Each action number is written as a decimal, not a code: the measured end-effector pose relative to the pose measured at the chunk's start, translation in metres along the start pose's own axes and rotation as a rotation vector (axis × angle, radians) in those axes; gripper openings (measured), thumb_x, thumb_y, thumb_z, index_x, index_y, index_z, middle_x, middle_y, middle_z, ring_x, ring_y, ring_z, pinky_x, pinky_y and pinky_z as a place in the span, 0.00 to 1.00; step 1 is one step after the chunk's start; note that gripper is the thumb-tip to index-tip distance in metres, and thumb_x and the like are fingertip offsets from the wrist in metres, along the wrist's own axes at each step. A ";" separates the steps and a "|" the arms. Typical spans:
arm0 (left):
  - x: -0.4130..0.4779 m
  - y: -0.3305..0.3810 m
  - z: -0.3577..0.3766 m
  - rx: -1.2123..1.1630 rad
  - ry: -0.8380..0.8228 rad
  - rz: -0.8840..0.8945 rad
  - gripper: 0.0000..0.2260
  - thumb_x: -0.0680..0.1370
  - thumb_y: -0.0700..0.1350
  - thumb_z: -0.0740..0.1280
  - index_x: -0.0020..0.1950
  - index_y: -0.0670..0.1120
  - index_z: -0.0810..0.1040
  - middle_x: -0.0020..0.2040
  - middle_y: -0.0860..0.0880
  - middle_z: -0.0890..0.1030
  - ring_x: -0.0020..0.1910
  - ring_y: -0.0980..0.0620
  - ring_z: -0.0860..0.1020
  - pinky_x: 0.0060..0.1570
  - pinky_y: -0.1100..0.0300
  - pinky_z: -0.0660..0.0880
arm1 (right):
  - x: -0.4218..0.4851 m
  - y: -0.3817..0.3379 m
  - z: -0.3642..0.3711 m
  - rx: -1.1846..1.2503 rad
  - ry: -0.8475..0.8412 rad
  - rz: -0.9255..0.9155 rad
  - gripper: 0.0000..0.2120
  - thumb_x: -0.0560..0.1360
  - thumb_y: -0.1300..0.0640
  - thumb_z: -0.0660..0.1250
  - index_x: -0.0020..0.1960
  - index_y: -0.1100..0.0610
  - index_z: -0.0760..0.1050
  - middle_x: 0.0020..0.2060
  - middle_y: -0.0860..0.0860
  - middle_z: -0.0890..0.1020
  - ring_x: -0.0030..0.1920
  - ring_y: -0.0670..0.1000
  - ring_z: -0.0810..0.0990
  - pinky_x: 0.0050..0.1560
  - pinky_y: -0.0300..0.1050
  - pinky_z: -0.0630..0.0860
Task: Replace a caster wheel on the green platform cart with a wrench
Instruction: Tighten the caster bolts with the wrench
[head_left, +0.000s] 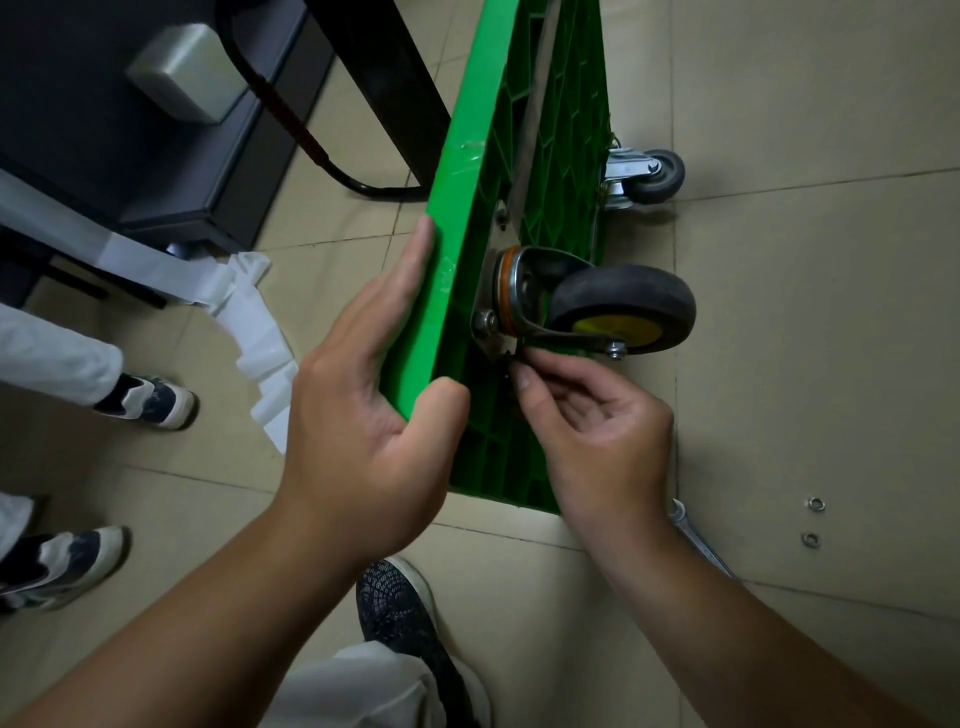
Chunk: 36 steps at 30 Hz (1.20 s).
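Observation:
The green platform cart (470, 171) stands on its side edge on the floor, ribbed underside facing right. A caster wheel (621, 306) with a black tyre and yellow hub sits on its metal plate (491, 325) at the near corner. My left hand (363, 415) steadies the cart's near corner, fingers straight along the top face, thumb round the edge. My right hand (587, 421) pinches a small fastener at the plate's lower corner, which the fingertips hide. A wrench (698, 540) lies on the floor behind my right wrist.
A second caster (644, 176) sticks out further up the cart. Two small washers (813, 522) lie on the tiles at the right. A black table leg and cart handle stand at the left, with white plastic sheeting. Another person's shoes (145, 402) are at the left; my own shoe is below.

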<state>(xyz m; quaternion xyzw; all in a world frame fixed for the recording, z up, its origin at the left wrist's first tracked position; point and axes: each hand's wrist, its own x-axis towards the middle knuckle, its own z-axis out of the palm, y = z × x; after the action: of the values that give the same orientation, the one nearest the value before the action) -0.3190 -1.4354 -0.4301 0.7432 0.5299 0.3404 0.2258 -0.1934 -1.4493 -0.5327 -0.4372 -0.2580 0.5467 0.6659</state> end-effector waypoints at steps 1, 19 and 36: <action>0.000 0.000 0.000 -0.003 0.000 -0.001 0.37 0.70 0.45 0.60 0.81 0.42 0.65 0.75 0.55 0.72 0.75 0.59 0.69 0.73 0.57 0.69 | 0.000 0.000 0.001 0.022 0.019 0.001 0.09 0.73 0.67 0.73 0.51 0.58 0.83 0.44 0.54 0.87 0.48 0.54 0.87 0.51 0.42 0.81; 0.000 0.000 0.000 -0.039 -0.003 -0.012 0.37 0.70 0.45 0.60 0.81 0.43 0.64 0.75 0.57 0.72 0.75 0.60 0.69 0.72 0.57 0.69 | 0.001 0.005 0.001 -0.079 0.024 -0.075 0.09 0.73 0.67 0.74 0.52 0.58 0.83 0.45 0.54 0.87 0.48 0.54 0.86 0.52 0.45 0.82; -0.001 0.000 0.002 -0.015 0.002 -0.002 0.37 0.70 0.45 0.60 0.81 0.41 0.64 0.76 0.55 0.70 0.77 0.60 0.67 0.74 0.59 0.67 | -0.003 0.004 0.009 0.005 0.085 0.047 0.05 0.75 0.60 0.74 0.49 0.60 0.83 0.42 0.53 0.87 0.46 0.52 0.86 0.48 0.43 0.82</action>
<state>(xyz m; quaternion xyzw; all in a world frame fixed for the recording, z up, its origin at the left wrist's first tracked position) -0.3180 -1.4360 -0.4316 0.7407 0.5282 0.3450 0.2310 -0.2037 -1.4498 -0.5316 -0.4642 -0.2175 0.5437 0.6645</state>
